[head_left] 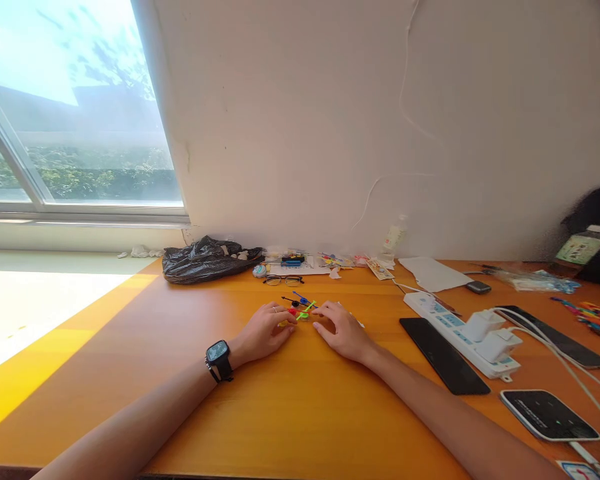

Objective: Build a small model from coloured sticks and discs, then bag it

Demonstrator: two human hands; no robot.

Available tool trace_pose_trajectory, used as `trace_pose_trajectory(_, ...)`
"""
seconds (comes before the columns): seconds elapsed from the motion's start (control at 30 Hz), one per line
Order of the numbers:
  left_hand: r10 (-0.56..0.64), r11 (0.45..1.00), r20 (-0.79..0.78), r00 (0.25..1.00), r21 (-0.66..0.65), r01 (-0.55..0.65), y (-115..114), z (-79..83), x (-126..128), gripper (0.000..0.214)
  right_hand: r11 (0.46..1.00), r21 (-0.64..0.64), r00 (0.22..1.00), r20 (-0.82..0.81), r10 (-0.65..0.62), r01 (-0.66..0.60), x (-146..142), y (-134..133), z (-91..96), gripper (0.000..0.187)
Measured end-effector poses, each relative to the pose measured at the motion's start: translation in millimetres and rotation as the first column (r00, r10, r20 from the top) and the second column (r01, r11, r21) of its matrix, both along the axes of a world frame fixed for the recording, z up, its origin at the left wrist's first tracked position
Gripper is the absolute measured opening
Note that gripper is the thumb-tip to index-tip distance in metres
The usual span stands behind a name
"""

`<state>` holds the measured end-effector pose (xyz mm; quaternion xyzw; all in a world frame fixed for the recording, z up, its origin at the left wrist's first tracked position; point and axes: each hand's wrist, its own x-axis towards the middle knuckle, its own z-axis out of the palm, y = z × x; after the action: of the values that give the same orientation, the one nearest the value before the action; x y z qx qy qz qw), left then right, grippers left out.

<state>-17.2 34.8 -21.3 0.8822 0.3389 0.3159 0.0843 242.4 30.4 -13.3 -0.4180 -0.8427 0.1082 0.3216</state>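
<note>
A small heap of colourful plastic pieces (pixel 304 309) lies on the wooden table between my hands. In it I make out a black arrow-shaped stick (pixel 289 301), a blue one (pixel 301 298) and a bright green one (pixel 308 309), with red and yellow bits partly hidden by my fingers. My left hand (pixel 266 329), wearing a ring and a dark watch (pixel 219 357), rests at the heap's left side, thumb and fingers apart. On the other side my right hand (pixel 344 331) curves around the heap's edge, its fingers apart. Neither hand visibly grips a piece.
Behind the heap lie eyeglasses (pixel 283 281), small bagged items (pixel 293 259) and a black plastic bag (pixel 205 260). To the right are a dark phone (pixel 443 355), a power strip (pixel 460 337) with chargers and cables, a black-faced device (pixel 549 415) and several colourful strips (pixel 597 321).
</note>
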Motion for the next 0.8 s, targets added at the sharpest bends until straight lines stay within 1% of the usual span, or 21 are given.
trace_pose_trajectory(0.07,-0.02,1.0,0.0,1.0,0.0,0.02,-1,0.9,0,0.019,1.0,0.012,0.999,-0.044,-0.023,0.023,0,-1,2.9,0.025)
trace_pose_trajectory(0.13,-0.029,1.0,0.0,1.0,-0.001,0.029,-1,2.2,-1,0.021,0.999,0.035,0.998,-0.055,0.009,-0.007,-1,-3,6.2,0.028)
trace_pose_trajectory(0.23,-0.037,0.999,-0.005,0.999,-0.002,0.037,-3,4.1,-1,0.022,0.995,0.058,0.997,0.004,0.08,-0.08,-2,-7,8.6,0.037)
trace_pose_trajectory(0.37,-0.062,0.998,-0.018,0.998,-0.003,0.062,-4,6.0,0,0.024,0.995,0.039,0.994,0.063,0.087,-0.09,-2,-8,6.7,0.044)
trace_pose_trajectory(0.57,-0.081,0.997,-0.02,0.997,0.003,0.081,-5,7.4,0,0.023,0.993,0.021,0.993,0.048,0.112,-0.113,-2,-7,5.0,0.042)
trace_pose_trajectory(0.73,-0.081,0.997,-0.027,0.996,0.007,0.081,-3,5.9,0,0.022,0.988,0.016,0.988,0.026,0.155,-0.156,-4,-10,7.2,0.04)
trace_pose_trajectory(0.8,-0.071,0.997,-0.026,0.997,0.01,0.071,-3,5.2,0,0.023,0.988,0.029,0.988,0.021,0.153,-0.154,-4,-11,8.9,0.04)
